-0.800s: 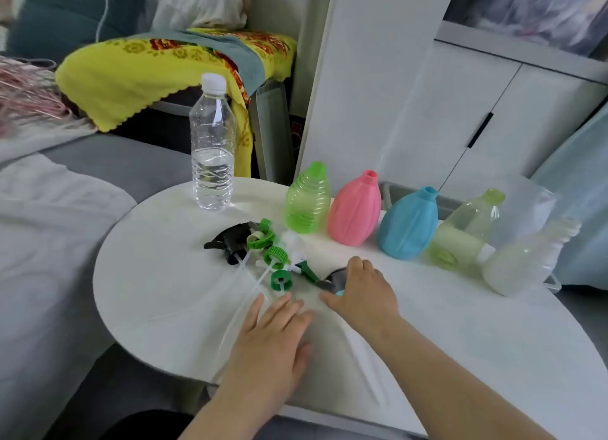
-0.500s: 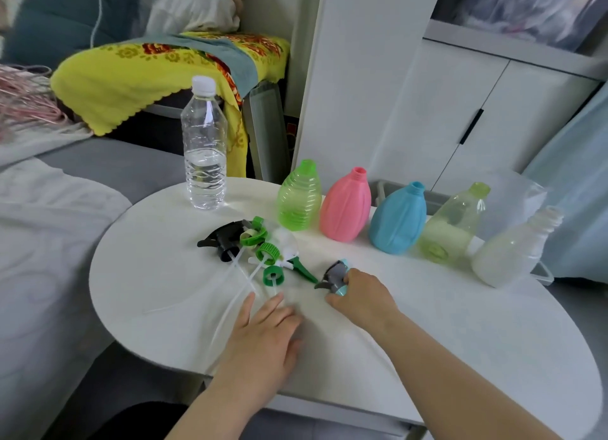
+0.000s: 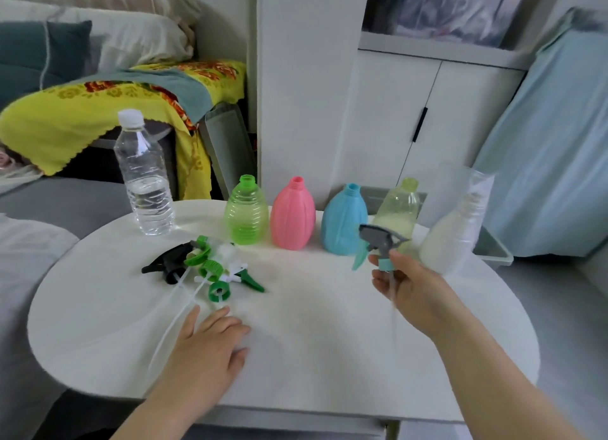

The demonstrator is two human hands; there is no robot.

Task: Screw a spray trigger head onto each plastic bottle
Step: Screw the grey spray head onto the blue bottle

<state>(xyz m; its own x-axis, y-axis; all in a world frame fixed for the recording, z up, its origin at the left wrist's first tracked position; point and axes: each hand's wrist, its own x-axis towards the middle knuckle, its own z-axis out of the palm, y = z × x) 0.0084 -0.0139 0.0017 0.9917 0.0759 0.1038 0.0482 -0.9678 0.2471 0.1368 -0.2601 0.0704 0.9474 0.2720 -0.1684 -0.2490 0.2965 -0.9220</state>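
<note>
Several capless plastic bottles stand in a row at the back of the round white table [image 3: 296,367]: green [image 3: 246,214], pink [image 3: 292,216], blue [image 3: 343,222], pale yellow-green [image 3: 399,214] and white [image 3: 452,239]. My right hand [image 3: 406,283] holds a grey and teal spray trigger head [image 3: 378,242] upright above the table, in front of the blue and yellow-green bottles, its thin tube hanging down. My left hand [image 3: 205,346] rests flat on the table with fingers spread, holding nothing. A pile of black, green and white trigger heads [image 3: 204,263] lies left of centre.
A clear water bottle [image 3: 144,176] with a white cap stands at the table's back left. A white cabinet [image 3: 411,124] rises behind the bottles. A yellow patterned cloth [image 3: 98,110] drapes over furniture at the left. A grey bin [image 3: 493,252] sits behind the white bottle.
My right hand has lifted the grey and teal trigger head off the table and carried it right, toward the bottles. My left hand has stayed flat on the table.
</note>
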